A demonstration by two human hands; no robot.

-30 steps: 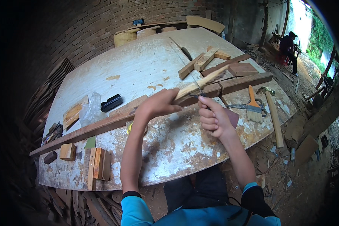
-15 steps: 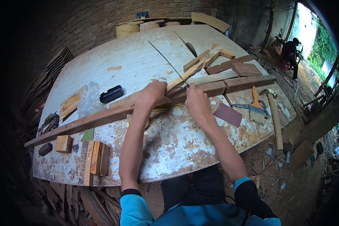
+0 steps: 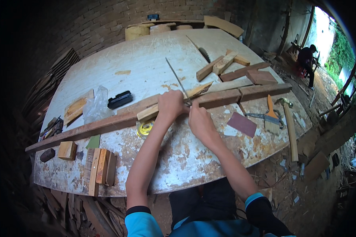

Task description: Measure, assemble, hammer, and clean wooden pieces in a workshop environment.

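My left hand (image 3: pixel 171 104) is closed around a pale wooden stick (image 3: pixel 147 113) that lies at a slant over a long brown wooden beam (image 3: pixel 83 129). The stick's far end is splintered. My right hand (image 3: pixel 201 120) grips the near end of a long, thin, dark metal tool (image 3: pixel 175 75); whether it is a file or a narrow saw blade, I cannot tell. The tool points away and to the left, across the stick close beside my left hand. A yellow tape measure (image 3: pixel 145 128) lies by my left forearm.
Wood offcuts (image 3: pixel 209 68) and a round toothed blade (image 3: pixel 204 54) lie at the far right. Nearer are reddish sandpaper (image 3: pixel 241 124), a paintbrush (image 3: pixel 271 118) and a hammer (image 3: pixel 290 130). At left are a black case (image 3: pixel 120 99) and wood blocks (image 3: pixel 67 150). A person (image 3: pixel 307 61) sits beyond.
Both hands have come nearer to me, the left one also rightward. The stick has shifted left and nearer, its near end now showing past my left hand. Less of the tool shows beyond the stick.
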